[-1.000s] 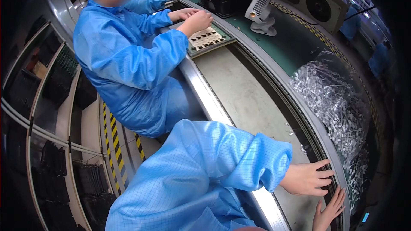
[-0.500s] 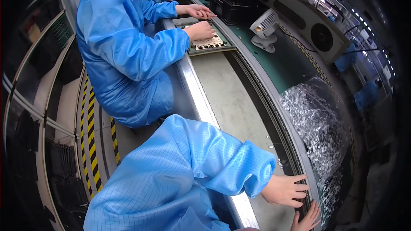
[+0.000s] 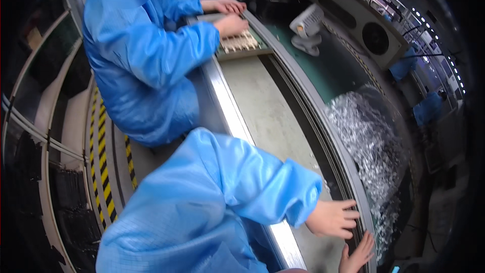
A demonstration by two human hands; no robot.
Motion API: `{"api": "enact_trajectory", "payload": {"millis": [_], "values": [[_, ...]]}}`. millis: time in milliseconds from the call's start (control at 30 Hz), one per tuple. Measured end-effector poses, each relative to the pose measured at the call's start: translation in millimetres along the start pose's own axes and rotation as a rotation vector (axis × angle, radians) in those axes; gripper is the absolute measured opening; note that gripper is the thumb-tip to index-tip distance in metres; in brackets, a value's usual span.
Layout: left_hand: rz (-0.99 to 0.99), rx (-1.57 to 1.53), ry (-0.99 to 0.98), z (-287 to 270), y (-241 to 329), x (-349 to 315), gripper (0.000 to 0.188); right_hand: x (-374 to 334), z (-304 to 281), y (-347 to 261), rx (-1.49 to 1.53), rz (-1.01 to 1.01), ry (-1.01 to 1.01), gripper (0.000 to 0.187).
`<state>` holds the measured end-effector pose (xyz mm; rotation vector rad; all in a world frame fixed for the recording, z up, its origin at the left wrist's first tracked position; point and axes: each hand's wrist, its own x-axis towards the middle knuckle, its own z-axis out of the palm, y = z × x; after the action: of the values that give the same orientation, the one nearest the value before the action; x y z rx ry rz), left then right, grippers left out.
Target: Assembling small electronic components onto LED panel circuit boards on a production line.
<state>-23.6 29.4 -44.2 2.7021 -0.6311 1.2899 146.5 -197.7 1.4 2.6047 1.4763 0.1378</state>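
Observation:
My left hand (image 3: 334,218) reaches over the conveyor line with its fingers spread, near the dark slotted rail (image 3: 323,141) on the far side. Just below it, by the grey edge of the line, my right hand (image 3: 357,255) shows with fingers stretched out and thumb apart. I see nothing held in either hand. Close to both hands, beyond the grey edge, lies a clear plastic bag (image 3: 366,141) full of small silvery parts. A few tiny parts (image 3: 326,186) lie near my left wrist, blurred.
To the left a co-worker in a blue smock (image 3: 146,55) works with both hands at a pale perforated panel (image 3: 241,43) on the line. A small white fan (image 3: 306,28) stands on the green bench (image 3: 323,78). Racks (image 3: 60,136) stand at far left.
The whole view has shifted slightly left and is more blurred. My hands keep nearly the same pose by the rail. A small bright blue thing now shows at the lower right edge.

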Motion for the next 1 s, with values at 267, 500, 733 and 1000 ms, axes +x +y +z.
{"api": "enact_trajectory", "payload": {"millis": [267,500,733,1000], "values": [[-0.021,-0.040,-0.117,5,6,5,0.056,2,6,8,-0.018,0.000,0.030,0.085],[0.031,-0.012,-0.091,9,24,0,0.060,15,2,55,0.023,-0.035,0.112,0.071],[-0.039,-0.143,-0.311,9,17,-5,0.051,26,23,78,0.128,-0.169,0.215,0.058],[-0.006,-0.057,-0.165,26,32,-11,0.066,25,9,90,0.182,-0.202,0.182,0.048]]}}
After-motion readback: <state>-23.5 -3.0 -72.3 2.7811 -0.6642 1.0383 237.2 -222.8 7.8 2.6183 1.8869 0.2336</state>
